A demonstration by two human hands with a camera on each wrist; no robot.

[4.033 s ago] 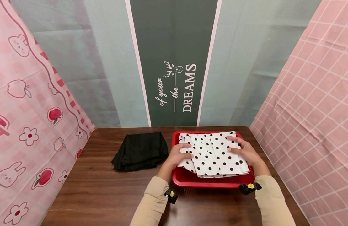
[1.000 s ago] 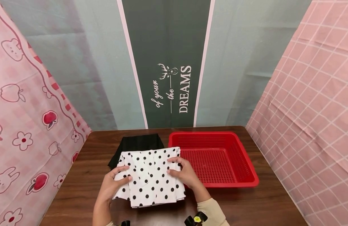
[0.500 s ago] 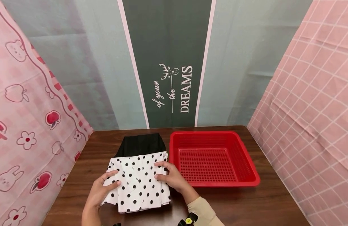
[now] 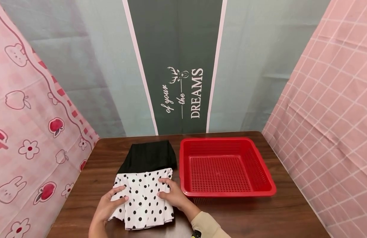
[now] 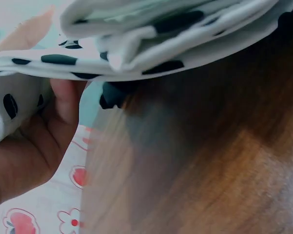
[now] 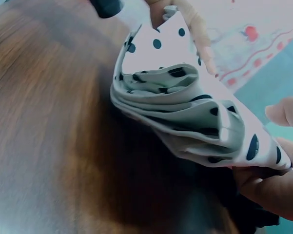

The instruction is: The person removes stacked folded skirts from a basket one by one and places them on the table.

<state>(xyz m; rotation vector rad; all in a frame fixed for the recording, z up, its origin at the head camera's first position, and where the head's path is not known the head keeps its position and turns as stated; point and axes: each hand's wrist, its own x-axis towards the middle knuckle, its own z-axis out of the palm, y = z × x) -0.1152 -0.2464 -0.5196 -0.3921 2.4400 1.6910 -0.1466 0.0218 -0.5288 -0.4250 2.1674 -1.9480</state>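
Note:
A folded white cloth with black polka dots point(image 4: 144, 201) is held between my two hands at the front left of the table. My left hand point(image 4: 107, 203) grips its left edge, thumb on top; in the left wrist view, fingers point(image 5: 63, 100) reach beneath the fabric. My right hand point(image 4: 175, 196) holds the opposite edge the same way, and the right wrist view shows its fingers point(image 6: 273, 190) under the layers. Stacked folds show at the cloth's near side, above the wood. Just beyond it lies a folded black cloth point(image 4: 150, 155), whose front edge the dotted cloth overlaps in the head view.
A red plastic basket point(image 4: 228, 193) with a perforated bottom stands to the right of both cloths. The brown wooden table point(image 4: 260, 218) ends at a grey-green curtain point(image 4: 246, 66) behind. Pink printed curtains point(image 4: 28, 132) hang at the left, pink checked ones point(image 4: 329, 109) at the right.
Both hands have lifted the dotted cloth out of the red basket and carried it left, then nearer the table's front. More of the black cloth shows now than half a second ago.

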